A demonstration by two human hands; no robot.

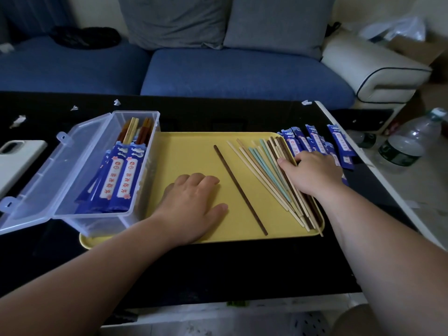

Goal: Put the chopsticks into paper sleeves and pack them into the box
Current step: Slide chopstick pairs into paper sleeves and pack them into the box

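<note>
A yellow tray [194, 151] lies on the black table. One dark brown chopstick [238, 187] lies alone in the tray's middle. A fan of several loose chopsticks [264, 166], pale, teal and brown, covers the tray's right side. My right hand [312, 172] rests palm down on that pile, fingers curled over the brown ones; whether it grips any I cannot tell. My left hand [194, 204] lies flat on the tray with nothing in it. A clear plastic box [101, 170] with its lid open stands at the tray's left, holding sleeved chopsticks. Blue paper sleeves [322, 144] lie right of the tray.
A white phone [17, 161] lies at the table's left edge. Plastic water bottles [409, 141] stand on the white surface at the right. Scraps of white paper [18, 120] dot the far side of the table. A blue sofa [218, 71] sits behind it.
</note>
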